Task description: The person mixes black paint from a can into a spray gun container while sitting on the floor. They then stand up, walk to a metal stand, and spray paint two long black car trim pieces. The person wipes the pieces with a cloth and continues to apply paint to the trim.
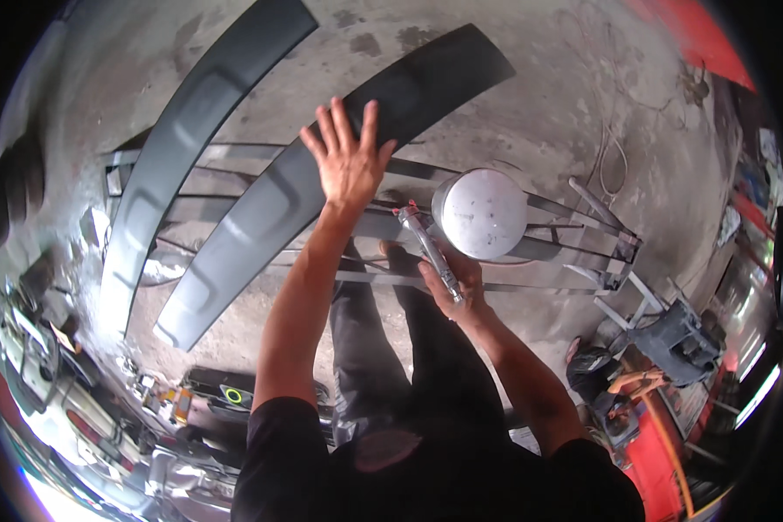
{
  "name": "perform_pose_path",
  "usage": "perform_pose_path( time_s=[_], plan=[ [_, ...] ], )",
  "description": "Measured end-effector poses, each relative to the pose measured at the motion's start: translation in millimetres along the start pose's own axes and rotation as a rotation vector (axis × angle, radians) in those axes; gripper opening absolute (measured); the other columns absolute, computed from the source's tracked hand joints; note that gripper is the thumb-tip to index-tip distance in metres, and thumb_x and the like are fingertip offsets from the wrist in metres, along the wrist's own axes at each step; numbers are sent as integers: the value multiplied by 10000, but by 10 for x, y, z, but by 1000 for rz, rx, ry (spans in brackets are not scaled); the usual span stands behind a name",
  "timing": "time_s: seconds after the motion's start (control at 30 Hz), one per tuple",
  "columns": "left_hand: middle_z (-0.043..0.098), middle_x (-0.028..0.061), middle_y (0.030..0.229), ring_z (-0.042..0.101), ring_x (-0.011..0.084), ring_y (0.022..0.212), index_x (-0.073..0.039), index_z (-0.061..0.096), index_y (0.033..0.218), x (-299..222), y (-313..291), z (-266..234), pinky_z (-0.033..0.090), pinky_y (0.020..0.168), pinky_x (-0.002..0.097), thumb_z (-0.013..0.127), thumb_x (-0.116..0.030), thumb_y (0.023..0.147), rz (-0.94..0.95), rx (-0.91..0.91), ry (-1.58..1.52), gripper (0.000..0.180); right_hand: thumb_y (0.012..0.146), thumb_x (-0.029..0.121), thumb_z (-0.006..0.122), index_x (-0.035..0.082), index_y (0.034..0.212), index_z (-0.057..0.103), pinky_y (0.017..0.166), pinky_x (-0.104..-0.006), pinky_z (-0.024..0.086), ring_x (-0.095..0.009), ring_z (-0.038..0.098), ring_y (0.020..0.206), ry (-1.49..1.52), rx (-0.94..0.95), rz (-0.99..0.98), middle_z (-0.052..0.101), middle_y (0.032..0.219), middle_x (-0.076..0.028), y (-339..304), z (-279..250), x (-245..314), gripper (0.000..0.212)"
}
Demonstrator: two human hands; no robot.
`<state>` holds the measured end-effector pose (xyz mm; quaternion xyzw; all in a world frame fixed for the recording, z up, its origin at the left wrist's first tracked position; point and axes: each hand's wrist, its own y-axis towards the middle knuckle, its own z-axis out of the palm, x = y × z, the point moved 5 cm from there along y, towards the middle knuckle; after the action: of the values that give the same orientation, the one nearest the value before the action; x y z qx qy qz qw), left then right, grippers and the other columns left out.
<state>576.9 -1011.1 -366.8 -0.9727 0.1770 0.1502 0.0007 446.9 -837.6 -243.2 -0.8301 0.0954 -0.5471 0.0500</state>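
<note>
My left hand [350, 165] lies with its fingers spread on a long, curved dark-grey panel [261, 209]. The panel rests at a slant across a metal frame and has raised shapes along its face. Held in my right hand [463, 291] is a spray gun [428, 250], its nozzle end pointing toward the panel. A round, whitish cup [483, 213] with small dark specks sits beside the gun and appears to be part of it. My fingers are closed round the gun's handle, which is mostly hidden. Left of the first panel lies a second, similar panel [178, 130].
Beneath the panels runs a long, low metal frame [622, 252] over a concrete floor [539, 104]. A thin hose or cable [618, 165] loops on the floor at the right. Another person [622, 387] is at the lower right, near a red surface [651, 452]. Car parts [87, 409] crowd the lower left.
</note>
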Motion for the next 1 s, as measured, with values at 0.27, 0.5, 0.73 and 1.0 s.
perform_pose_path(
  time_s=[0.27,0.5,0.73,1.0],
  plan=[
    [310,167,1697,264,437,1559,-313,410,1624,-1402,1474,746,223,1198,722,531,-579,1035,524,11,175,658,969,59,716,-19,1241,668,691,-295,547,-140,671,773,-42,-170,98,713,915,-61,-48,-239,-275,287],
    [278,107,1730,247,416,1575,-362,405,1623,-1047,981,687,215,1228,706,530,-567,1038,447,42,178,632,971,67,698,-1,1148,693,766,-342,549,-198,683,824,-114,-189,36,719,972,-109,-126,-222,-297,190],
    [331,103,1700,262,430,1564,-342,498,1565,537,-740,-200,253,1211,699,689,-495,950,-30,47,13,662,990,72,671,-60,1157,669,728,-369,563,-267,705,799,-121,154,-157,714,934,-154,-136,289,11,213],
    [262,199,1712,193,470,1583,-186,469,1591,1854,-2236,-726,135,1247,698,617,-360,1012,-642,-30,79,622,904,101,764,-6,1106,739,853,-484,562,-361,729,919,-115,449,-363,751,1000,-163,-311,1129,303,230]
  ],
)
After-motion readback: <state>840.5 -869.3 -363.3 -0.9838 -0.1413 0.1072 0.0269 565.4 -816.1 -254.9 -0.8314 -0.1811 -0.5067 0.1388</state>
